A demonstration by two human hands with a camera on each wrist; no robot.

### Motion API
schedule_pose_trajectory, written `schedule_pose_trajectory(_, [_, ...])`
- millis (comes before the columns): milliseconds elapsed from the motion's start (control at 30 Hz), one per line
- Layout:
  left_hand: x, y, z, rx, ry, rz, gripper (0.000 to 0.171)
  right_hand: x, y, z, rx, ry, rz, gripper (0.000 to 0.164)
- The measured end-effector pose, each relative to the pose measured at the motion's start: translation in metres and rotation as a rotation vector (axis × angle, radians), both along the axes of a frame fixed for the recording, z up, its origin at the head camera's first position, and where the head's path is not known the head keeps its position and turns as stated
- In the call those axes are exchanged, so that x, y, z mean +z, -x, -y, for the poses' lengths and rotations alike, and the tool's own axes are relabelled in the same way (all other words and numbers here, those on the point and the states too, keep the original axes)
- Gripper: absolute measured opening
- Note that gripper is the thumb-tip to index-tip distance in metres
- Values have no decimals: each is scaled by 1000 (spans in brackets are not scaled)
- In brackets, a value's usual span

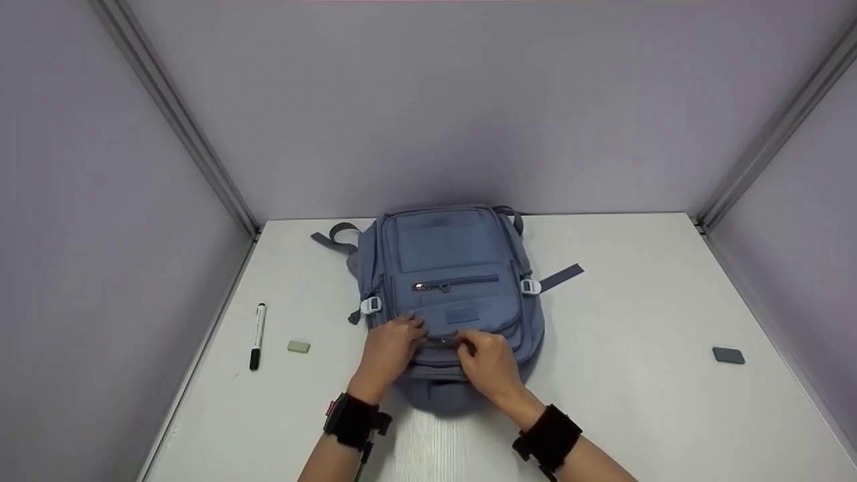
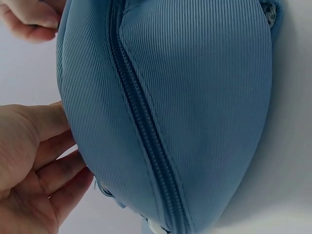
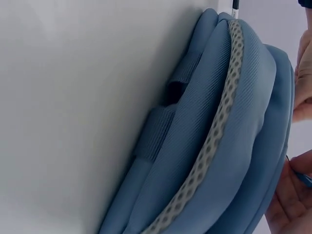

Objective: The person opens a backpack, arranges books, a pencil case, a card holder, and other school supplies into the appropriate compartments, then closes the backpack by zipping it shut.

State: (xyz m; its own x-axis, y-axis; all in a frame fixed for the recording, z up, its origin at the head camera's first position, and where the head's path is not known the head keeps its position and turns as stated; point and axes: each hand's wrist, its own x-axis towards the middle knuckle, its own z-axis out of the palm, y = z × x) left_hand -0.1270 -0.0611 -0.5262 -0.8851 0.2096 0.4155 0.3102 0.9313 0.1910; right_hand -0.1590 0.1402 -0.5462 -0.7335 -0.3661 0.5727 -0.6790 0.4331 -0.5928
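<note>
A blue backpack (image 1: 442, 248) lies flat with its front facing up. Both hands are at its lower front pocket. With bent fingers, my left hand (image 1: 394, 345) grips the fabric at the pocket's edge; in the left wrist view the bag's bulge hides its fingertips. My right hand (image 1: 489, 358) pinches a small blue zipper pull (image 3: 305, 179) near the middle of that edge. Between the hands runs a short stretch of zipper (image 1: 442, 341). Higher up, another front zipper (image 1: 462, 281) has a metal slider at its left end.
On the white table (image 1: 629, 294), a black-capped marker (image 1: 258, 337) and a pale green block (image 1: 298, 347) lie left of the backpack. A dark teal block (image 1: 728, 355) is far right. Loose straps (image 1: 562, 277) stick out at the bag's sides. Grey panels enclose the table.
</note>
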Motion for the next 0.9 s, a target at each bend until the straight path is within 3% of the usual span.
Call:
schedule_pose_trajectory(533, [-1,-2,-2,33,62,-23,12,5,17,-47,-127,-44,60,14])
schedule_pose_trajectory(800, [-3,-1,-5,9,27,-21,13,8,24,-64,-179,-27,93,17])
schedule_pose_trajectory(900, [-3,-2,-9,-27,16,-18,18,8,24,-64,-170,-43,125,18])
